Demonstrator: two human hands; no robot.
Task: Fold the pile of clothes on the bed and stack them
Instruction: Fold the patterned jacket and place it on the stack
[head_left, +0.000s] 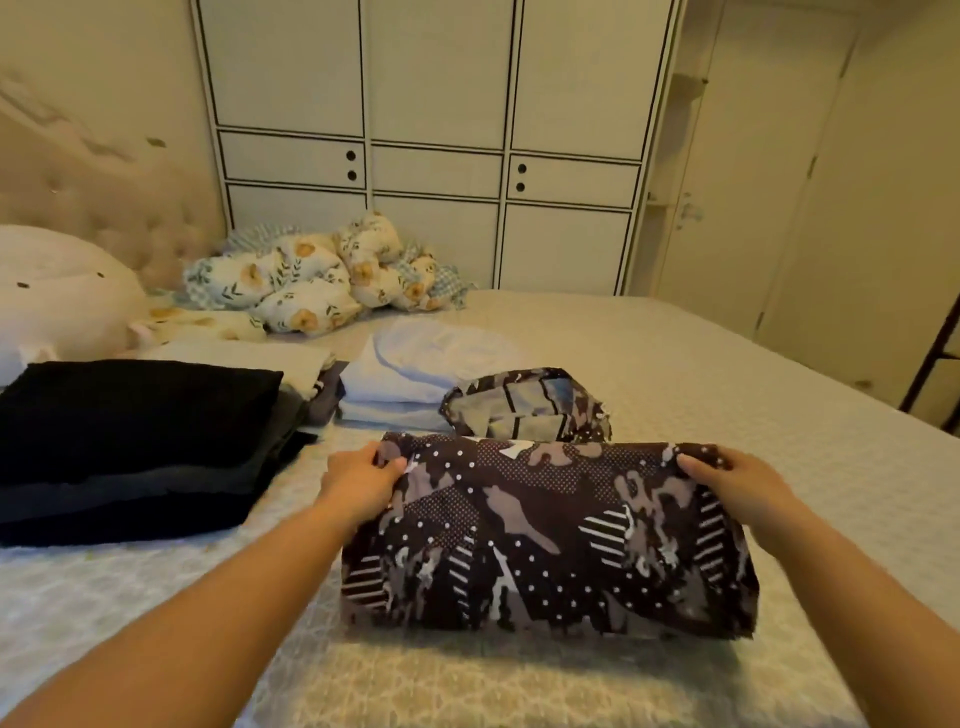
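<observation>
A dark patterned garment (545, 535) with dots, stripes and grey patches lies folded on the bed in front of me. My left hand (358, 483) pinches its far left corner. My right hand (737, 483) grips its far right corner. Just behind it sits a smaller folded piece of similar patterned cloth (524, 405). A stack of folded black and dark grey clothes (135, 441) lies at the left. Folded white clothes (415, 374) are stacked in the middle, with cream folded clothes (260, 358) beside them.
The bed (727, 374) has a pale textured cover. A bundled floral quilt (322, 275) lies at the far side near a white pillow (57, 301) and tufted headboard. A white wardrobe (436, 130) stands behind the bed. A dark frame (935, 358) shows at the right edge.
</observation>
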